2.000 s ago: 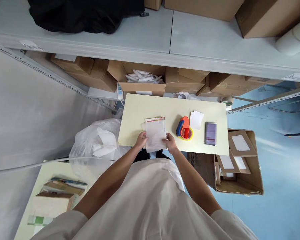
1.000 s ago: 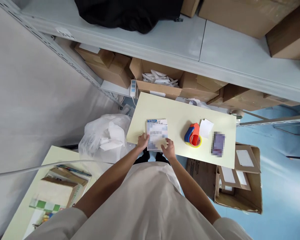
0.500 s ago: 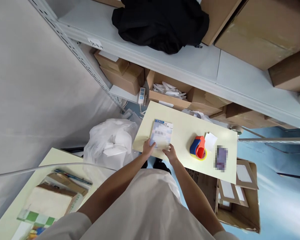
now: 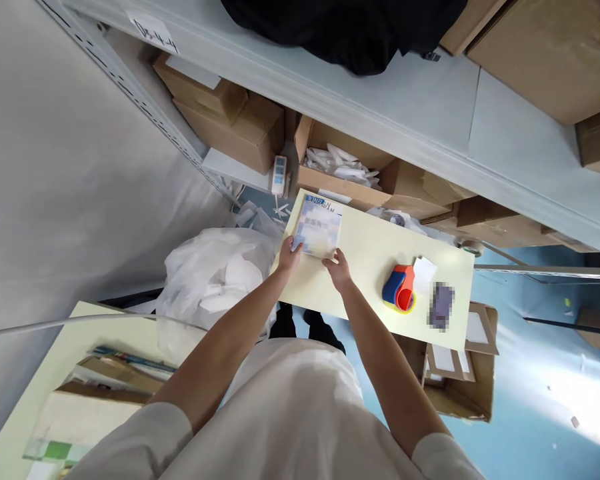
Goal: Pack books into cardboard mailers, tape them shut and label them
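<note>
1. My left hand point(image 4: 288, 256) grips the near left corner of the booklet point(image 4: 319, 227), thumb on top, the other fingers mostly hidden. A light, flat thumb seems enough; pressing harder would probably crease the cover.
2. My right hand point(image 4: 339, 272) is at the near right corner, thumb and forefinger close about it. I cannot tell whether they pinch it or only touch it. Matching the left side's height and pressure should hold the near edge straight.
3. The booklet is face up over the left part of the table point(image 4: 350, 300), its top close to the far left corner. Whether it rests flat or is slightly raised, I cannot make out. Guiding both corners evenly should stop it twisting.
4. Off to the right, well apart, is the tape dispenser point(image 4: 399, 287), with white papers point(image 4: 424, 270) just beside it. My right elbow is best left low and quiet.
5. Past the table's far edge is an open box point(image 4: 330, 182) of white packets point(image 4: 340, 163); I judge any forward push should be gentle.
</note>
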{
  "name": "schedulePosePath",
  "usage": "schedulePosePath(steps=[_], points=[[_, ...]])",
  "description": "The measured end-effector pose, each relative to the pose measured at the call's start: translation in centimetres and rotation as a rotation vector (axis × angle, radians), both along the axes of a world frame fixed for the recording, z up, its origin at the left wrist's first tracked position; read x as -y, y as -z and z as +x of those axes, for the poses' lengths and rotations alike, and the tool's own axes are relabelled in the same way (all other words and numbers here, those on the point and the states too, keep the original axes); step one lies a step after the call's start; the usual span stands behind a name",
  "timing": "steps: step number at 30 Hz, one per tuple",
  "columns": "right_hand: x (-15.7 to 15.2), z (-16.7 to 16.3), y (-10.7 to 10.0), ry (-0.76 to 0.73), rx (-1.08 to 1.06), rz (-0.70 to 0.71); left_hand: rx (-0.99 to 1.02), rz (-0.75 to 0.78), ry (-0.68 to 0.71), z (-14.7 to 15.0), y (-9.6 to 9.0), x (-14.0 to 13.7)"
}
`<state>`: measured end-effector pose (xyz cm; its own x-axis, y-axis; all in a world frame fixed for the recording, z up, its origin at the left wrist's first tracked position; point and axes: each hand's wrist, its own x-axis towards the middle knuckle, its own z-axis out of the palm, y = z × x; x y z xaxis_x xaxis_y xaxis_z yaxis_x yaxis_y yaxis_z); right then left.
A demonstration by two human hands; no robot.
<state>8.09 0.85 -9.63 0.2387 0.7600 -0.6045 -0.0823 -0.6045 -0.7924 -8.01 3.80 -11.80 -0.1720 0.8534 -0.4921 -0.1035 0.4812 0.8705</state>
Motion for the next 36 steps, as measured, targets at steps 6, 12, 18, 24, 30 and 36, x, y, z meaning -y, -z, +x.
schedulePosePath(steps=[6, 12, 18, 24, 30, 36], points=[[4.5, 1.3, -0.3, 0.010, 0.043, -0.034, -0.315, 0.046, 0.006, -0.1, -1.0, 4.6], [12.3, 3.2, -0.5, -0.035, 0.101, -0.103, -0.239, -0.079, 0.279, -0.3, -2.0, 11.9], [16.3, 6.3, -1.9, -0.204, 0.057, -0.093, -0.204, -0.187, 0.418, -0.2, -4.0, 17.7], [15.8, 10.8, -3.1, -0.382, -0.034, -0.018, -0.300, -0.237, 0.269, 3.8, -5.7, 22.2], [16.1, 14.4, -2.8, -0.498, -0.062, -0.108, -0.276, -0.247, 0.113, 8.0, -6.7, 26.4], [16.5, 13.6, -3.1, -0.738, -0.023, -0.196, -0.247, -0.235, -0.156, 7.9, -7.7, 31.5]])
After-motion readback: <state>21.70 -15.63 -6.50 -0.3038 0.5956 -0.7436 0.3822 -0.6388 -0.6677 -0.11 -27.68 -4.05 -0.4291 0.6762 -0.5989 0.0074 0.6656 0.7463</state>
